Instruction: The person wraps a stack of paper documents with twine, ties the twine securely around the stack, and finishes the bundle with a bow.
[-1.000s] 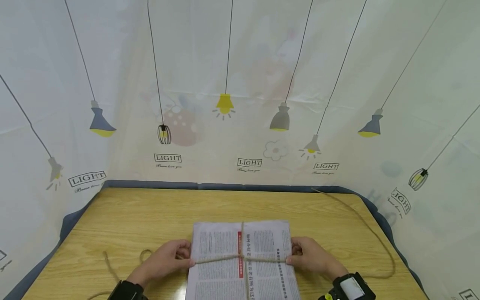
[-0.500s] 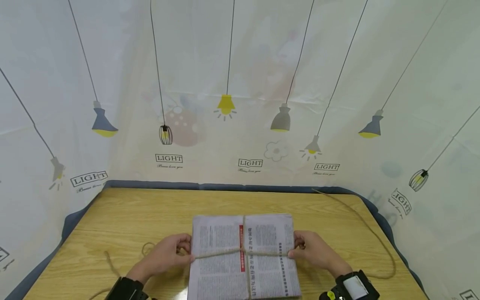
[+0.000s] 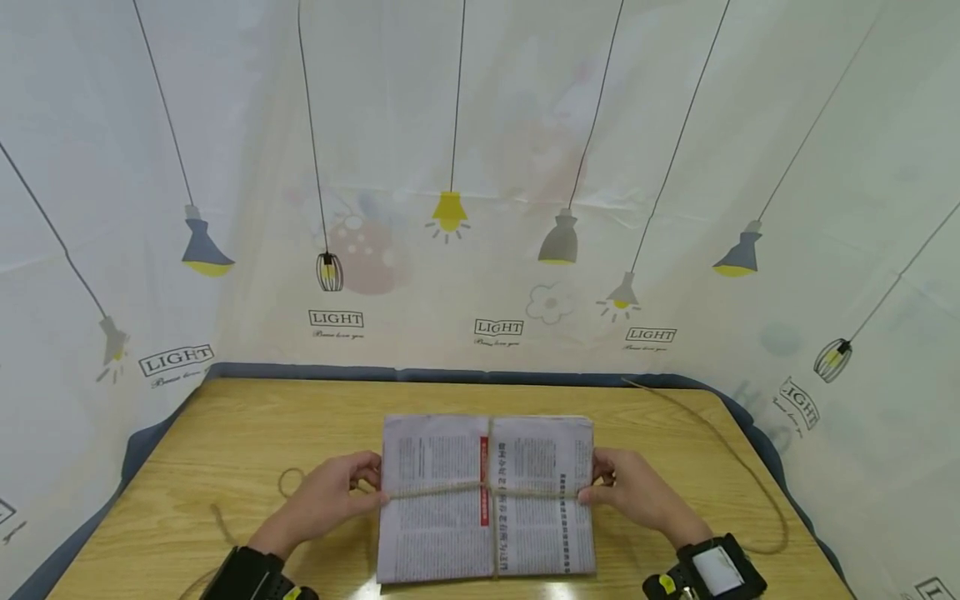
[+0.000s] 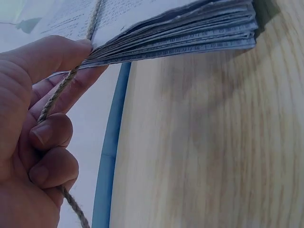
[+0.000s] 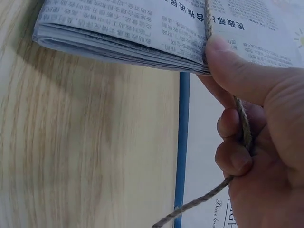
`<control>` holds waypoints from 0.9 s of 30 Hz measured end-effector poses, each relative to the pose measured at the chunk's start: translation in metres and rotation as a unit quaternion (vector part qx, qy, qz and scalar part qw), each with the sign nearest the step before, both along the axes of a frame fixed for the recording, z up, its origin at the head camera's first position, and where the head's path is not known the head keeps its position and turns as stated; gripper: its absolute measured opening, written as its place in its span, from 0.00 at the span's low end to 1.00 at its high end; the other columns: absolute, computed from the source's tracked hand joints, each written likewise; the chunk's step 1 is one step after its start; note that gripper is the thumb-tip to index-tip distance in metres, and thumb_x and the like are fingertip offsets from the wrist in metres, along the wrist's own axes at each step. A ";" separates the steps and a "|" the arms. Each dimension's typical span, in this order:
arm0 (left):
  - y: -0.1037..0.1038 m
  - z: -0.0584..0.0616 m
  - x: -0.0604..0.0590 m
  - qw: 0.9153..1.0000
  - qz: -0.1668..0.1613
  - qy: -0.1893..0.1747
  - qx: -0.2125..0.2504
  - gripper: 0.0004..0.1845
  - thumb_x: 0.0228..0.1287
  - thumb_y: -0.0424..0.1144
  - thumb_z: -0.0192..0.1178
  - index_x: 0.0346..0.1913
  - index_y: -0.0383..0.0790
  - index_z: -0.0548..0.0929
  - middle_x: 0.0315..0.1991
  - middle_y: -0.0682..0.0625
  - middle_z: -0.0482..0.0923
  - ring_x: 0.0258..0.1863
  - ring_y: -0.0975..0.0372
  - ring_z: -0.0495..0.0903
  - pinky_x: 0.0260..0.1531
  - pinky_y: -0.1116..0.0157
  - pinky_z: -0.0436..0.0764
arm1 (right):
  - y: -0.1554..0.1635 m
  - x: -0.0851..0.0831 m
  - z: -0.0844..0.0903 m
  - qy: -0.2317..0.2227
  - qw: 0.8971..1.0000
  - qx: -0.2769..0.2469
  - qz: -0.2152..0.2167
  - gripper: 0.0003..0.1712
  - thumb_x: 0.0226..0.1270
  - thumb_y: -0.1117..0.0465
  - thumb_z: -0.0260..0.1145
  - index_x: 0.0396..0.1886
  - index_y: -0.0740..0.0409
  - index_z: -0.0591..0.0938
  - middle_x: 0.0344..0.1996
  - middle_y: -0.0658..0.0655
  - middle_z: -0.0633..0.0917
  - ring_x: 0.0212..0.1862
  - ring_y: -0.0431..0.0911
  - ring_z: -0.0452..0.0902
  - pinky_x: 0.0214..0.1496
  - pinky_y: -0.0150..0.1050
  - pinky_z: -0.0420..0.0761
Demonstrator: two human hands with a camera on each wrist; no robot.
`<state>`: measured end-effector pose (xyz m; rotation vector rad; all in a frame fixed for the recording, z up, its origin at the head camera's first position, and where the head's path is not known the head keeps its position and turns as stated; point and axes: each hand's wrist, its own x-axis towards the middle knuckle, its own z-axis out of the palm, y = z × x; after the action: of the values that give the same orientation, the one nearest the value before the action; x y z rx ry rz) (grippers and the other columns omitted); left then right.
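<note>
**A:** So what's on the desk (image 3: 247, 433) over there?

**B:** A stack of folded newspapers (image 3: 486, 496), sitting toward the near edge, pretty much dead center. There's jute twine (image 3: 450, 491) wrapped around it in a cross, one line running left to right and one running front to back, and they meet just beside the red strip printed on the top page.

**A:** And the hands?

**B:** One on each side of the stack. The left hand (image 3: 330, 498) has its thumb pressed on top of the left edge with the fingers tucked under, and its lower fingers are curled round the twine. The wrist view shows the cord running through the palm and out the bottom. The right hand (image 3: 630, 492) is the mirror image: thumb on the top sheet right where the twine comes over the edge, fingers curled, twine pinched in them. So both are closed on the twine and clamping the paper edges at once.

**A:** Is the stack flat on the wood?

**B:** From the wrist views the gripped sides look raised off the desk a bit, with shadow underneath. Can't tell about the middle.

**A:** Loose twine anywhere?

**B:** Yeah, a little loop (image 3: 290, 481) lies left of the left hand, and a long strand (image 3: 738, 454) curves along the right side of the desk toward the back corner. Behind it all hangs a white curtain with lamp drawings (image 3: 450, 208).
</note>
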<state>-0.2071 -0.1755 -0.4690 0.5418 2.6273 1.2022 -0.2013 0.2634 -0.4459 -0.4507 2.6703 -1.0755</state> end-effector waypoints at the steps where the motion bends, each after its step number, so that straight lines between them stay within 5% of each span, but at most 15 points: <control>1: 0.000 0.001 0.000 1.000 0.002 0.005 -0.003 0.19 0.58 0.50 0.68 0.48 0.45 0.81 0.36 0.61 0.83 0.42 0.67 0.80 0.51 0.53 0.78 | 0.000 0.000 0.001 0.004 1.000 0.001 0.002 0.19 0.59 0.54 0.72 0.49 0.53 0.82 0.36 0.46 0.85 0.35 0.38 0.75 0.35 0.31 0.73; 11: 0.001 0.009 0.002 0.997 0.029 0.073 -0.017 0.13 0.61 0.49 0.66 0.48 0.56 0.81 0.40 0.64 0.84 0.42 0.70 0.83 0.50 0.56 0.81 | 0.003 0.003 0.012 0.056 0.997 0.040 0.024 0.15 0.62 0.56 0.71 0.48 0.50 0.81 0.36 0.44 0.83 0.33 0.37 0.70 0.33 0.33 0.70; 16: 0.001 0.012 0.004 0.987 0.027 0.156 -0.017 0.12 0.61 0.43 0.67 0.47 0.56 0.81 0.38 0.65 0.83 0.41 0.70 0.83 0.43 0.62 0.83 | 0.000 0.004 0.017 0.101 0.994 0.039 0.025 0.19 0.61 0.63 0.71 0.52 0.47 0.81 0.39 0.44 0.84 0.37 0.39 0.75 0.34 0.35 0.75; 20: 0.001 0.014 0.005 0.965 0.042 0.254 -0.043 0.16 0.57 0.37 0.70 0.48 0.56 0.82 0.38 0.63 0.84 0.39 0.68 0.83 0.38 0.65 0.82 | -0.001 0.004 0.016 0.162 0.986 0.033 0.023 0.17 0.58 0.65 0.72 0.46 0.45 0.83 0.42 0.43 0.86 0.43 0.36 0.80 0.42 0.37 0.81; 23: 0.002 0.014 0.005 0.942 0.053 0.326 -0.069 0.18 0.52 0.33 0.72 0.45 0.54 0.83 0.37 0.60 0.84 0.37 0.66 0.83 0.36 0.66 0.81 | -0.003 0.002 0.012 0.211 0.977 0.026 0.018 0.14 0.57 0.66 0.73 0.39 0.44 0.82 0.36 0.40 0.84 0.39 0.33 0.77 0.40 0.34 0.79; 27: 0.002 0.012 0.006 0.908 0.043 0.407 -0.085 0.22 0.45 0.28 0.75 0.43 0.52 0.83 0.37 0.57 0.85 0.33 0.66 0.82 0.30 0.69 0.79 | -0.006 0.000 0.002 0.313 0.949 0.032 0.033 0.16 0.51 0.67 0.76 0.35 0.46 0.81 0.33 0.41 0.83 0.35 0.35 0.73 0.37 0.34 0.77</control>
<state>-0.2016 -0.1739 -0.4569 1.0952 3.4207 0.8588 -0.2009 0.2573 -0.4440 -1.0069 3.1791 -0.9379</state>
